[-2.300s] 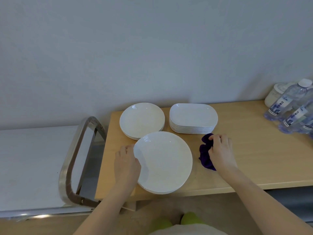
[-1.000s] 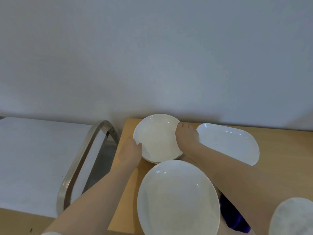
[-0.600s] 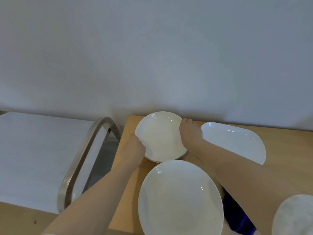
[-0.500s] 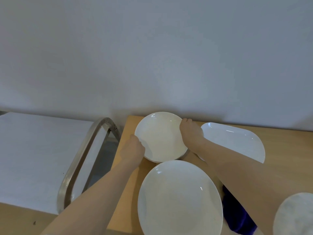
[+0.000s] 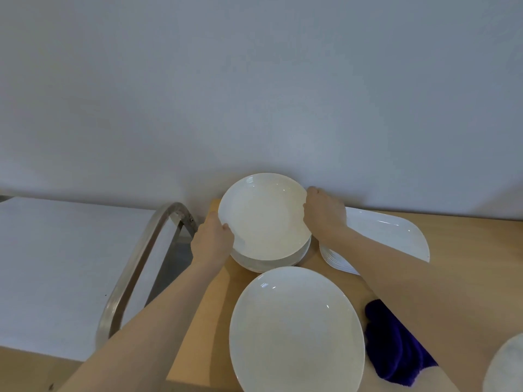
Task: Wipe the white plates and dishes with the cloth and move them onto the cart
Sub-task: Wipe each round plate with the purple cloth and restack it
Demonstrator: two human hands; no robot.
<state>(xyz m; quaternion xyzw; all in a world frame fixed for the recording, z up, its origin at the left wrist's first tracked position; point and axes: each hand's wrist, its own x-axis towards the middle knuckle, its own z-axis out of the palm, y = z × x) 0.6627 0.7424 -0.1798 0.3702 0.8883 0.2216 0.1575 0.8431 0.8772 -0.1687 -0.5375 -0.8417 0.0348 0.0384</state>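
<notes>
A small round white plate (image 5: 263,216) is tilted up off its stack (image 5: 271,264) at the back of the wooden table. My left hand (image 5: 210,241) grips its left rim and my right hand (image 5: 324,215) grips its right rim. A large round white plate (image 5: 295,329) lies nearer me on the table. A stack of oblong white dishes (image 5: 379,236) sits to the right, partly behind my right arm. The purple cloth (image 5: 396,346) lies on the table by the large plate, with no hand on it.
The cart (image 5: 56,264) with a white top stands left of the table, its metal handle (image 5: 135,267) next to the table edge. A grey wall runs close behind the plates. A pale rounded object (image 5: 506,366) shows at the bottom right corner.
Both hands left the large plate and the cloth and reached to the small plate stack. The top small plate has since risen and tilted off the stack.
</notes>
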